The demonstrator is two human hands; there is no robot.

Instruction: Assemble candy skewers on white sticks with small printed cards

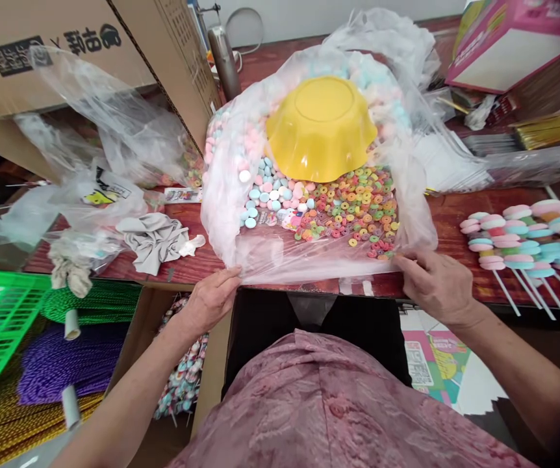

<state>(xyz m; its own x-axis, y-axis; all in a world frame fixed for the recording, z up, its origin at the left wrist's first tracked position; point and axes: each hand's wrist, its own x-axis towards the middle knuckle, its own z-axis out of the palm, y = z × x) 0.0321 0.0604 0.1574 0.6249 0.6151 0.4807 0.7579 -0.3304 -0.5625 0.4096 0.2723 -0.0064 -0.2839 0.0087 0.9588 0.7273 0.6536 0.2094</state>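
A clear plastic bag [304, 263] lies spread across the front of the red table, its near edge stretched between my hands. My left hand [214, 296] pinches the bag's left corner, and my right hand [436, 283] pinches the right one. Further in on the plastic are ring-shaped gummies [358, 201] in several colours and pastel candies [270, 192] in blue, pink and white. A yellow scalloped bowl [321, 130] sits upside down over part of the candy. Behind it, more pastel candy shows through the folds.
Marshmallow-like skewers [528, 237] lie at the right, sticks past the edge. Cardboard boxes [65, 58], crumpled grey cloth [153, 240] and a green basket [7, 325] are at the left. A steel flask [224, 62] and a pink-white box [509, 49] stand at the back.
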